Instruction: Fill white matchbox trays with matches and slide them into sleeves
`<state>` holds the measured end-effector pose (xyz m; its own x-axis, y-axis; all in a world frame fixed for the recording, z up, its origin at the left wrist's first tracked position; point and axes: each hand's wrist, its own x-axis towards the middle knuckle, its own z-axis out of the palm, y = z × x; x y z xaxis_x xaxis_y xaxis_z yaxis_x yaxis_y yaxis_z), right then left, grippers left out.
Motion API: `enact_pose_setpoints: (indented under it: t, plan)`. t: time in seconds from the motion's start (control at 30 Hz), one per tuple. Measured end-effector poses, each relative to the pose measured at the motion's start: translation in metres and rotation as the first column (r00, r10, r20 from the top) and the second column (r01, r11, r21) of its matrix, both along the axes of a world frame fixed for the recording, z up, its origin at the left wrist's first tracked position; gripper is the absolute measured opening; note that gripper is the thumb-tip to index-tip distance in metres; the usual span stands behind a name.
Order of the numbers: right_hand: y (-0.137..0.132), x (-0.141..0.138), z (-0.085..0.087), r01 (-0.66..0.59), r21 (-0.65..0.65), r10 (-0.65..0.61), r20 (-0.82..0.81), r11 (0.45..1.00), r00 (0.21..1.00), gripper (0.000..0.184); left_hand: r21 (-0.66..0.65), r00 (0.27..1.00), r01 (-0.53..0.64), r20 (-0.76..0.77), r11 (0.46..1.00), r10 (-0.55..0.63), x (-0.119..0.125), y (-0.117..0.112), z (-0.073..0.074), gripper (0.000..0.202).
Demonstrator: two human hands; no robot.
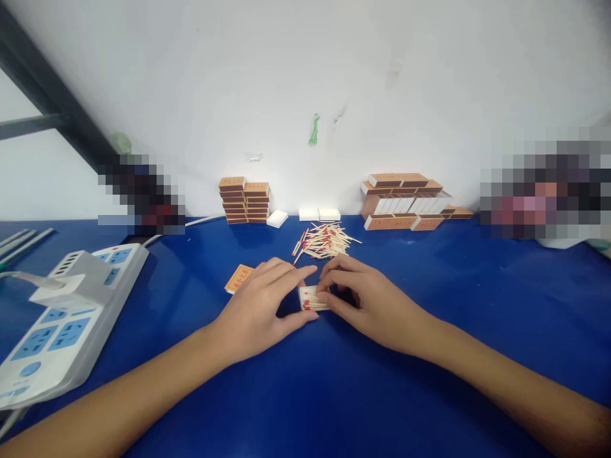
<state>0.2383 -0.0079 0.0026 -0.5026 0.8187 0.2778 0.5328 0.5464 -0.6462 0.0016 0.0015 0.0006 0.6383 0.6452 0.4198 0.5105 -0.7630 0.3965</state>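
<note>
A small white matchbox tray [312, 299] filled with red-tipped matches lies on the blue table [429, 305]. My left hand [262, 302] pinches the tray's left end between thumb and fingers. My right hand [363, 296] holds its right side, fingertips pressing on the matches. Just behind lies a loose heap of matches [324, 242]. An orange matchbox sleeve [238, 278] lies flat by my left hand.
Stacked orange matchboxes [244, 200] stand at the back wall, with a bigger pile of boxes [410, 200] to the right and white empty trays [319, 214] between them. A white power strip [62, 312] with a plugged adapter lies at the left.
</note>
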Motion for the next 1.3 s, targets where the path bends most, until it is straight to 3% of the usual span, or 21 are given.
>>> enact_pose_setpoints:
  t: [0.23, 0.4, 0.63, 0.87, 0.93, 1.0, 1.13, 1.3]
  plan:
    - [0.000, 0.005, 0.001, -0.051, 0.128, 0.029, 0.164, 0.991, 0.986, 0.011, -0.024, 1.000, 0.026, -0.001, 0.999, -0.026, 0.000, -0.001, 0.001, 0.059]
    - [-0.005, 0.004, 0.003, -0.042, 0.241, -0.038, 0.319, 0.970, 0.947, 0.014, -0.017, 0.999, 0.033, 0.000, 0.999, -0.033, 0.002, -0.001, 0.000, 0.060]
    - [-0.005, 0.005, 0.002, -0.051, 0.163, 0.012, 0.226, 0.985, 0.974, 0.009, -0.035, 0.999, 0.041, -0.003, 0.999, -0.042, 0.003, -0.004, 0.001, 0.060]
    - [-0.003, 0.007, 0.009, -0.140, 0.041, 0.135, 0.096, 0.989, 0.986, 0.015, -0.082, 0.998, 0.045, -0.047, 0.996, -0.049, 0.002, -0.004, 0.001, 0.056]
    - [0.002, 0.010, 0.010, -0.089, 0.069, 0.084, 0.077, 0.994, 0.993, 0.015, -0.097, 0.997, 0.039, -0.062, 0.995, -0.045, 0.002, -0.004, 0.002, 0.056]
    - [0.012, 0.017, 0.009, 0.036, 0.134, -0.045, 0.065, 0.990, 0.997, 0.014, -0.099, 0.997, 0.032, -0.070, 0.995, -0.039, 0.001, -0.004, 0.002, 0.059]
    - [0.037, 0.039, -0.003, 0.264, 0.274, -0.297, 0.088, 0.925, 0.951, 0.010, -0.099, 0.996, -0.002, -0.089, 0.995, -0.007, 0.001, -0.004, 0.002, 0.059]
    - [0.058, 0.052, -0.020, 0.277, 0.248, -0.323, 0.171, 0.928, 0.931, 0.019, -0.080, 0.995, -0.018, -0.102, 0.997, 0.009, 0.001, -0.005, 0.003, 0.042]
